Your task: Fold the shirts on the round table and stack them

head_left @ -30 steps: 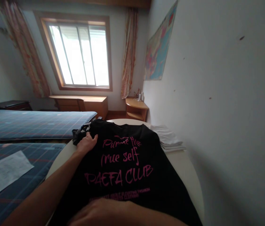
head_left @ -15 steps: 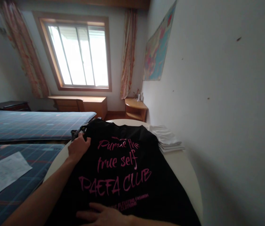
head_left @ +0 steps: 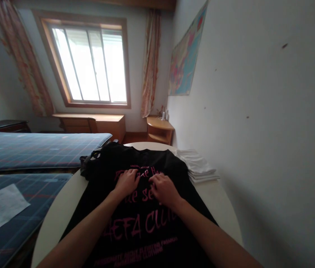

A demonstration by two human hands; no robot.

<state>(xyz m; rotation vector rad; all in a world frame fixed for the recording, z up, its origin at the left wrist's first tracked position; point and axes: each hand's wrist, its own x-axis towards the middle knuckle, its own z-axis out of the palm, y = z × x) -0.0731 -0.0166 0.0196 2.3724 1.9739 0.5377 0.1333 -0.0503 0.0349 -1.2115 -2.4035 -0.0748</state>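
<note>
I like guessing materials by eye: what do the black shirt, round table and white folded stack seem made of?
The black shirt: matte, soft fabric, perhaps cotton; it lies limp without shine.
The round table: smooth, pale top, possibly laminate or painted board; no grain shows.
The white folded stack: probably thin cloth, matte; its layers crease softly, though the fibre can't be told.

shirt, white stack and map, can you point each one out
shirt [head_left: 142, 208]: head view, on the black cloth amid the pink lettering
white stack [head_left: 199, 163]: head view, on its upper side
map [head_left: 184, 61]: head view, near the middle of the sheet
</note>
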